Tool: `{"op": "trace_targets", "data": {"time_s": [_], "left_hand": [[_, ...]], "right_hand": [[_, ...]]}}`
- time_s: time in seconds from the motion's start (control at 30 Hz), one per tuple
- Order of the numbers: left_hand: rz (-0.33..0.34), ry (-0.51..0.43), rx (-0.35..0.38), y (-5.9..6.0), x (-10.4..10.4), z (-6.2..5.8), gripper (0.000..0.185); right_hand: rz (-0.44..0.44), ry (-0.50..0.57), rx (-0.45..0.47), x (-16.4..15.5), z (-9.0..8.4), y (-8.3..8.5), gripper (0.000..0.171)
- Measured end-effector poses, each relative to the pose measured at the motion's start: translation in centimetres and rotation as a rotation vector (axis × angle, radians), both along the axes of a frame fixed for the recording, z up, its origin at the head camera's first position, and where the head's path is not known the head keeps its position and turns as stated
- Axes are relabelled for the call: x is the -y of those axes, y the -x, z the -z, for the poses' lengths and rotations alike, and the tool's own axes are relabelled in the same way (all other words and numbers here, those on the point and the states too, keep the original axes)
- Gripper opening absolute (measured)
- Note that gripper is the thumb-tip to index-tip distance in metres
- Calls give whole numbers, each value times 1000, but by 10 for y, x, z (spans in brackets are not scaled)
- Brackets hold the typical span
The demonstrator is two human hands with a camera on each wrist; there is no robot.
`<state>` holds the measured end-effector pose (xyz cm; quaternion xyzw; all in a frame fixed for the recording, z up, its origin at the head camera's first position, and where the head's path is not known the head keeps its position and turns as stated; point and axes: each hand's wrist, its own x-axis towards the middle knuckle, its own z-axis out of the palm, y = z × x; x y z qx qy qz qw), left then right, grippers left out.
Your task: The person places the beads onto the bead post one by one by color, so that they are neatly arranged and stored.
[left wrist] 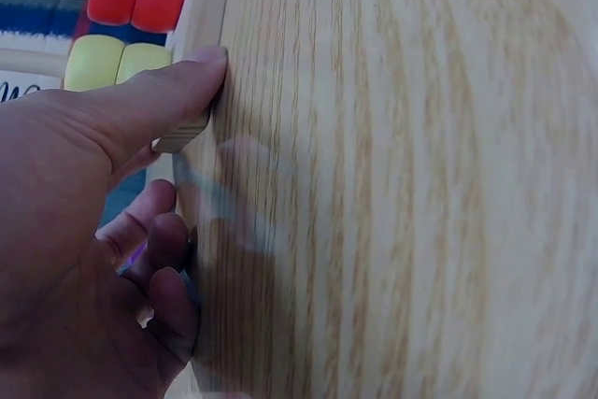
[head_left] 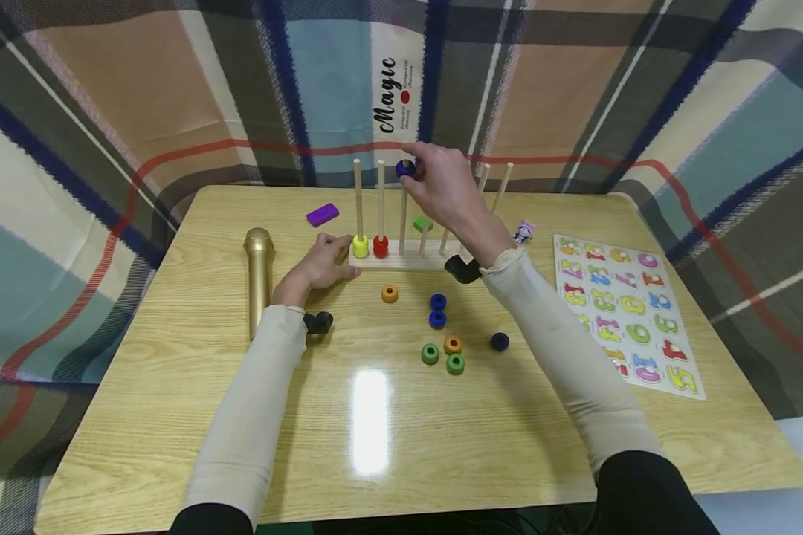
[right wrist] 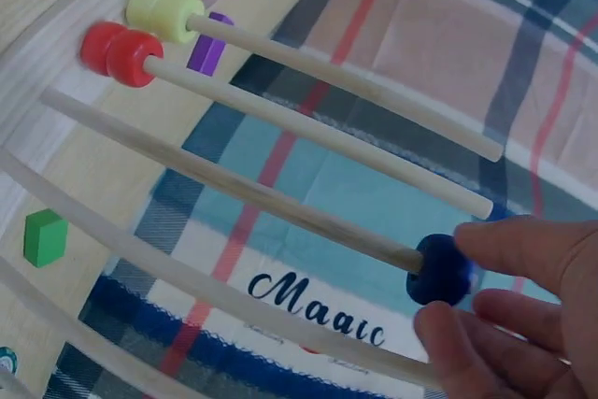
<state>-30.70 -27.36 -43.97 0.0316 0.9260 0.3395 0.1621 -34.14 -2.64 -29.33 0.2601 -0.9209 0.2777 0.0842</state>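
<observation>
Right hand (head_left: 450,189): raised over the peg rack, grip narrow, thumb and fingertips (right wrist: 523,249) pinching a dark blue ring (head_left: 406,169) set on the tip of the third peg (head_left: 404,212); the right wrist view shows the ring threaded just onto the peg's end, fingers curled close round it. Left hand (head_left: 321,264): low on the bench (head_left: 174,357), grip closed on the left end of the rack base (head_left: 401,258), thumb (left wrist: 159,100) pressed flat against the base's edge, remaining fingers curled beneath; nothing lifted. Beside the left grip, at the feet of the first two pegs: one yellow ring (head_left: 360,246), one red ring (head_left: 381,246). Below the right grip, loose on the bench: orange ring (head_left: 389,294), two blue rings (head_left: 438,310) touching, two green rings (head_left: 430,354) with a second orange ring (head_left: 452,345) between them, one dark blue ring (head_left: 500,342) apart. Left of the left grip: gold microphone (head_left: 258,279), lying flat. Beyond it: purple block (head_left: 323,215). Behind the rack: green block (head_left: 423,224). Right of the right grip: small figurine (head_left: 523,232); number puzzle board (head_left: 625,312).
</observation>
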Motion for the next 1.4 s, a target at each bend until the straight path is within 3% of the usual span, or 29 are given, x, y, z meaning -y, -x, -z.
{"op": "trace_targets", "data": {"time_s": [0.2, 0.27, 0.33, 0.4, 0.53, 0.6, 0.67, 0.77, 0.9, 1.0, 1.2, 1.4], "left_hand": [[-5, -8, 7, -1, 0, 0, 81], [-7, -8, 10, -1, 0, -1, 81], [-10, -9, 14, -1, 0, -2, 81], [-9, -6, 17, -1, 1, -3, 81], [-11, 2, 14, -2, 3, -5, 81], [-9, 3, 12, -2, 4, -5, 81], [-4, -2, 12, -2, 4, -5, 81], [4, -15, 8, 1, 1, -2, 82], [-1, -14, 4, 1, -2, 0, 82], [3, -2, 3, 0, 0, -2, 82], [12, 10, 4, -2, 1, -3, 82], [16, 9, -6, -1, 0, -2, 82]], "right_hand": [[-84, 114, -152, -30, 15, -22, 40], [-109, 113, -141, -48, 24, -33, 31], [-122, 35, -78, -68, 35, -44, 22], [-138, -92, 47, -86, 49, -56, 18], [-167, -405, 318, -115, 76, -76, 30], [-181, -497, 427, -124, 86, -85, 36], [-179, -531, 506, -133, 95, -93, 36], [-177, -490, 544, -142, 103, -104, 29], [-179, -414, 482, -142, 112, -105, 18], [-166, -308, 383, -129, 109, -96, 21], [-132, -15, 170, -91, 72, -69, 30], [-102, 133, 33, -52, 34, -33, 38]]}}
